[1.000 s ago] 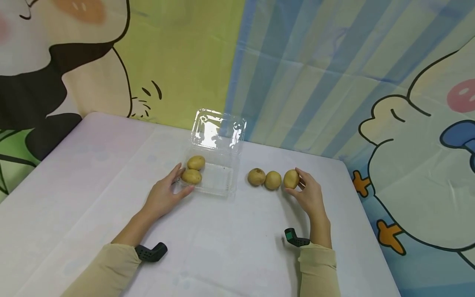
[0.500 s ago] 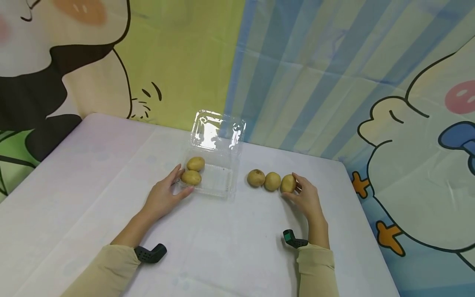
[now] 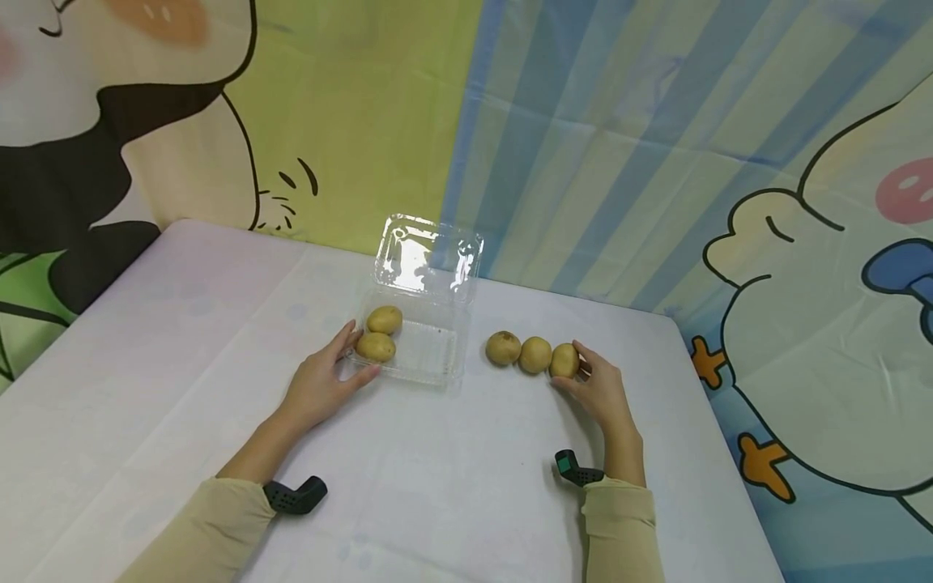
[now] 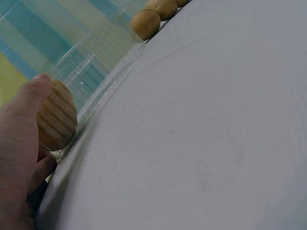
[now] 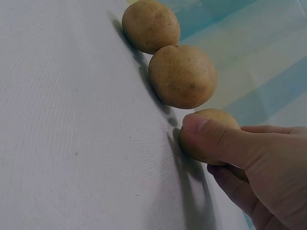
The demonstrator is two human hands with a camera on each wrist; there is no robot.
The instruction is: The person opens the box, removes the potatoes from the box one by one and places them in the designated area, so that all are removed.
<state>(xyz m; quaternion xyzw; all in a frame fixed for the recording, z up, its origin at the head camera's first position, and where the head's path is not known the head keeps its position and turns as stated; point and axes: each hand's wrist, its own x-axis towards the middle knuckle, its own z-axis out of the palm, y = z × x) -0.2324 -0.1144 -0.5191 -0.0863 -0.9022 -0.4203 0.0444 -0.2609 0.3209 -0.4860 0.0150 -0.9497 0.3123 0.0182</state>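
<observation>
A clear plastic container (image 3: 430,368) stands with its lid (image 3: 430,255) raised, two potatoes (image 3: 376,347) lying in its left side. The left hand (image 3: 321,385) grips its front left corner, thumb along the front and fingers round the left side; in the left wrist view a potato (image 4: 57,117) shows through the plastic by the thumb. To the right, the right hand (image 3: 601,390) pinches the rightmost potato (image 3: 564,361) of a row, low at the table. Beside it are a middle potato (image 3: 535,355) and a left potato (image 3: 503,348), which touch each other in the right wrist view.
The white-covered table (image 3: 437,486) reaches back to a printed cloth (image 3: 583,146) hanging behind it. Black devices (image 3: 296,495) are worn at both wrists, below the hands.
The right hand has moved left and slightly toward the front with its potato, bringing it up beside the middle one. The left hand and the container have stayed in place.
</observation>
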